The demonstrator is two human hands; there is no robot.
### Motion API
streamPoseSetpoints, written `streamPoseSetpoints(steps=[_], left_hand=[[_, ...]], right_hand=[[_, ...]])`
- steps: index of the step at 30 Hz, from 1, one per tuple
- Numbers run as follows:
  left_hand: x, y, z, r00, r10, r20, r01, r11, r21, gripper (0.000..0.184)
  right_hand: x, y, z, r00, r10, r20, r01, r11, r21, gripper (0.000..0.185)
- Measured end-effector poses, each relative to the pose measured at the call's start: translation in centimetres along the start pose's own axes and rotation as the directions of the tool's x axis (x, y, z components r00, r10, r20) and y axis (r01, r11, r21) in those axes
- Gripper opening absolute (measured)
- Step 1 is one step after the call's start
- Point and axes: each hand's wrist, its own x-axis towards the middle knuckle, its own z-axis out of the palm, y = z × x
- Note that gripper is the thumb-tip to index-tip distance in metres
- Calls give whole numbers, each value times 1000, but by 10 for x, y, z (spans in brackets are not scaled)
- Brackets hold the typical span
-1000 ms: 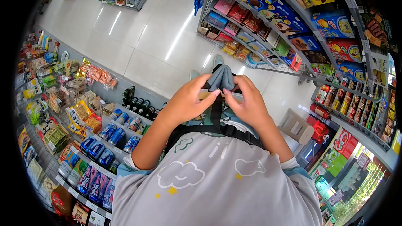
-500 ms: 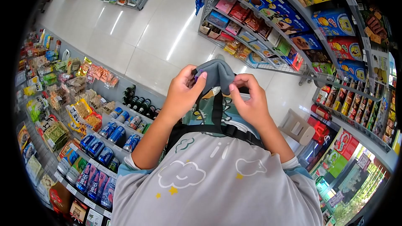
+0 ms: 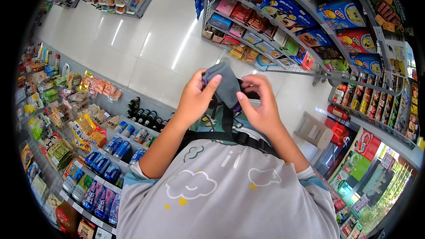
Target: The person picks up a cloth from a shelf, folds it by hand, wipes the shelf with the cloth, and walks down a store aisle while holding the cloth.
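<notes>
A small grey cloth item [image 3: 226,86] with a purple edge is held up in front of my chest. My left hand [image 3: 199,92] pinches its left side, thumb on the face of the cloth. At its lower right, my right hand [image 3: 258,102] touches the cloth with the thumb, the other fingers curled behind by a dark part. A black strap [image 3: 227,121] hangs below the cloth and meets a black belt with a buckle [image 3: 242,138] across my grey shirt.
Shelves of snack boxes [image 3: 287,13] rise at the upper right. Drink cans [image 3: 101,163] and packaged snacks [image 3: 59,152] line the left. A beige stool [image 3: 313,130] stands at the right beside a red fire extinguisher [image 3: 338,112]. Tiled floor [image 3: 155,57] lies ahead.
The cloth was bunched between both hands, then opened wider, and now hangs flatter and tilted. My right fingers have lifted and spread slightly. The view has turned a little.
</notes>
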Motion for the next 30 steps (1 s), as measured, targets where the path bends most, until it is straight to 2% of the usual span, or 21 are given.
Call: streamPoseSetpoints(steps=[1,3,4,5,6,7,8,9,11,12,13,15,16,17,19,21,24,25,27,28,30], left_hand=[[2,3,0,997,-71,-17,70,996,-55,37],[4,8,3,989,-146,18,147,987,-68,40],[6,4,6,991,-135,25,137,986,-97,39],[8,0,9,992,-121,29,124,984,-129,39],[11,-5,11,993,-118,19,120,983,-142,39],[12,-10,9,992,-127,21,128,991,-31,37],[13,-15,5,990,-138,18,136,987,81,35],[15,-21,-1,991,-137,-2,137,988,72,35],[16,-34,-15,996,-31,-87,41,991,124,33],[15,-37,-25,989,-107,-100,111,993,31,30],[12,-45,-38,977,-139,-160,143,990,11,29],[-2,-79,-68,934,-190,-301,199,980,-2,28],[-13,-102,-83,902,-210,-377,229,973,6,28],[-28,-122,-94,847,-273,-457,294,955,-26,28],[-65,-167,-103,711,-338,-617,354,930,-102,24],[-110,-194,-91,545,-424,-724,438,880,-186,24],[-190,-250,-50,390,-491,-779,442,842,-309,26],[-205,-250,-22,329,-477,-815,468,832,-298,26],[-249,-286,31,254,-531,-808,443,807,-392,26],[-260,-290,58,208,-576,-790,547,739,-394,25],[-279,-304,118,85,-727,-682,513,618,-595,22]], right_hand=[[1,2,0,1000,4,3,-4,1000,-2,47],[5,5,-1,987,156,43,-159,984,77,57],[3,18,3,970,185,155,-214,958,193,58],[4,19,2,969,185,164,-214,959,185,58],[7,18,2,918,277,283,-344,912,223,57],[11,17,2,843,354,405,-472,848,242,55],[16,20,2,858,348,379,-448,867,219,52],[23,22,2,851,343,398,-449,868,212,52],[43,30,-2,734,525,431,-565,824,-42,48],[47,48,3,779,477,407,-500,864,-56,47],[53,72,14,767,471,435,-488,869,-80,47],[73,111,28,902,316,293,-381,902,201,49],[96,115,24,841,410,354,-464,882,81,55],[114,149,32,826,399,398,-452,891,43,55],[151,241,59,933,229,276,-226,973,-45,55],[200,249,68,879,359,315,-325,933,-156,53],[266,283,91,911,280,304,-127,890,-438,60],[286,297,99,904,277,326,-116,893,-435,60],[318,327,118,929,283,240,-72,773,-631,60],[329,316,124,909,361,208,-132,723,-679,61],[349,329,141,911,357,208,-139,738,-660,61]])
